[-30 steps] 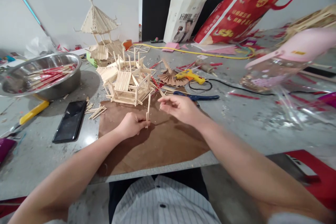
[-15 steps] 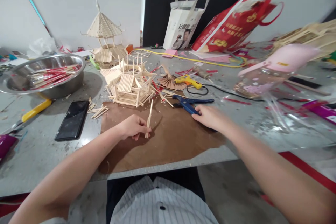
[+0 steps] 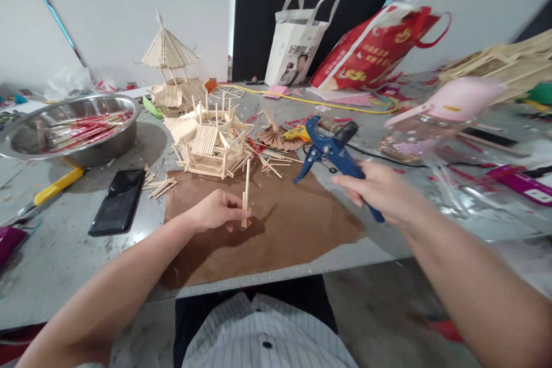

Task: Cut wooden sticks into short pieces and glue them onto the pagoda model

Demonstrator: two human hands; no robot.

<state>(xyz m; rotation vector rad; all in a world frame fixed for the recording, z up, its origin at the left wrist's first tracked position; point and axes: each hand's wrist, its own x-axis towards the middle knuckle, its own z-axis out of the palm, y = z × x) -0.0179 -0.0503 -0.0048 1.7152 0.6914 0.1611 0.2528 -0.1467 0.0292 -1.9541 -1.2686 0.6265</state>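
My left hand (image 3: 224, 210) pinches two thin wooden sticks (image 3: 246, 192) upright over the brown sheet (image 3: 276, 247); one is longer than the other. In my right hand (image 3: 379, 187) is a blue hand cutter (image 3: 334, 152), held up above the right part of the sheet, its head pointing away from me and to the left. Just beyond my left hand stands an open frame model (image 3: 207, 144) built of small sticks. Short loose sticks (image 3: 163, 187) lie to its left.
A black phone (image 3: 117, 202) and a metal bowl (image 3: 125, 121) of sticks are on the left, near a yellow-handled tool (image 3: 58, 186). Behind are a roofed stick pavilion (image 3: 168, 49), a yellow glue gun (image 3: 297, 133) and two bags. A pink-lidded bottle (image 3: 452, 98) stands right.
My right hand has lifted the blue cutter off the table and turned it upward, moving slightly right. My left hand keeps its hold on the sticks almost in place.
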